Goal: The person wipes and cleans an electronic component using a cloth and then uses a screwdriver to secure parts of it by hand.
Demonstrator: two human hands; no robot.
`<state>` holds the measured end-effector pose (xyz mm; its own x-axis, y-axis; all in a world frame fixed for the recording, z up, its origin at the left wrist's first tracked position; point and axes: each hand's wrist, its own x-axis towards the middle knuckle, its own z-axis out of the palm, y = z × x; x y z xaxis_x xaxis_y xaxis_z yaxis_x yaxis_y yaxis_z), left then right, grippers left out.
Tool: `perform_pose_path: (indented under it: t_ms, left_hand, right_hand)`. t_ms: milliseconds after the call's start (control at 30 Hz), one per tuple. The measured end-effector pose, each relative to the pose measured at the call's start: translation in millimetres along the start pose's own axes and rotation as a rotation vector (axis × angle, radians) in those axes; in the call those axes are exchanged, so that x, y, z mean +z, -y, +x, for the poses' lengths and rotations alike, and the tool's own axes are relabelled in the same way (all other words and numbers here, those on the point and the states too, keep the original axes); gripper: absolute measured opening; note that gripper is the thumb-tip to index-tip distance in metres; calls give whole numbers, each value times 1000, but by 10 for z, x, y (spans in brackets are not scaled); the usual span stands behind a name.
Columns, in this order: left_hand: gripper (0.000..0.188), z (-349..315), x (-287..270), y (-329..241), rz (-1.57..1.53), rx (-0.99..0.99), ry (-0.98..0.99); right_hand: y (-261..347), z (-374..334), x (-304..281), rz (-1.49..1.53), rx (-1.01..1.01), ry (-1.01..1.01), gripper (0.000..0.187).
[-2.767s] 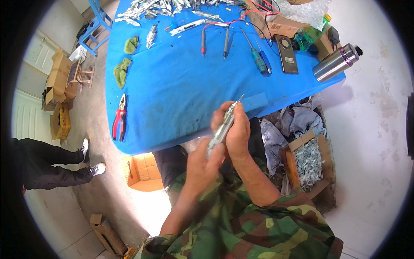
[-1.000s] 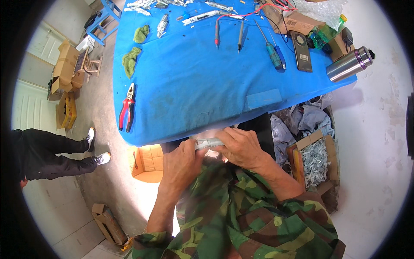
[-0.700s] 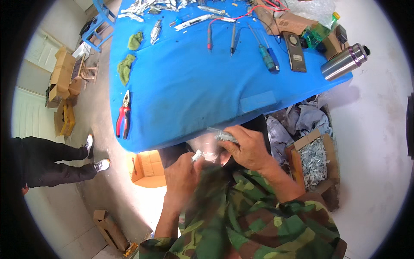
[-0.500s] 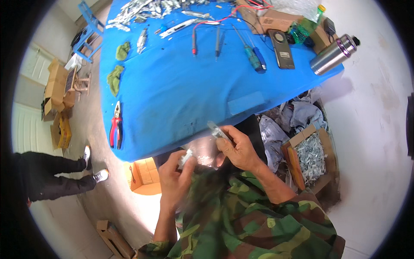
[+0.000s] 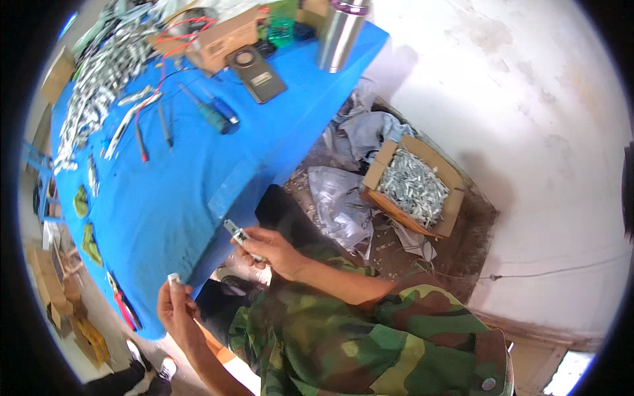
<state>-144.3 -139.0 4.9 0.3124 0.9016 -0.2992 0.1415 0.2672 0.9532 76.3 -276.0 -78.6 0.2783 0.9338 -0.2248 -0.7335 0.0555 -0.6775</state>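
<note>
My right hand (image 5: 276,252) is closed round a slim whitish stick-shaped piece (image 5: 236,231) with dark markings, its far end poking out past the fingers. Left of it and a little nearer to me, my left hand (image 5: 177,309) pinches a small white plastic piece (image 5: 174,278) between thumb and fingertips. The two pieces are apart. Both hands are at the near edge of the blue-covered table (image 5: 162,204), above my lap. What else the fingers of either hand cover is hidden.
On the table lie red-handled pliers (image 5: 123,305), green cloths (image 5: 90,245), screwdrivers (image 5: 212,117), a dark handheld device (image 5: 257,74), probe leads (image 5: 140,140) and a heap of silvery strips (image 5: 109,82). A steel bottle (image 5: 340,39) stands behind. A box of small pieces (image 5: 415,188) sits right.
My view has swung to the right, bringing the box of small pieces and the wall further in. Each hand still holds its piece; the left hand's fingers now point more upward.
</note>
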Motion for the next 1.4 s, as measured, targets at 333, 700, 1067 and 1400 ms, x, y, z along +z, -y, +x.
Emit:
perform_pose_path:
  t_ms: [333, 700, 1067, 1400]
  left_hand:
    - [29, 165, 1208, -431, 223, 155, 187]
    - [52, -412, 2161, -374, 479, 670, 457]
    - [22, -170, 1090, 82, 386, 427, 137]
    - [23, -379, 878, -38, 231, 265, 199]
  right_hand:
    - [-361, -108, -393, -47, 45, -175, 28]
    - [-432, -58, -369, 94, -106, -178, 31]
    - [-330, -2, -194, -82, -92, -55, 34]
    - [-104, -152, 152, -186, -188, 120, 36]
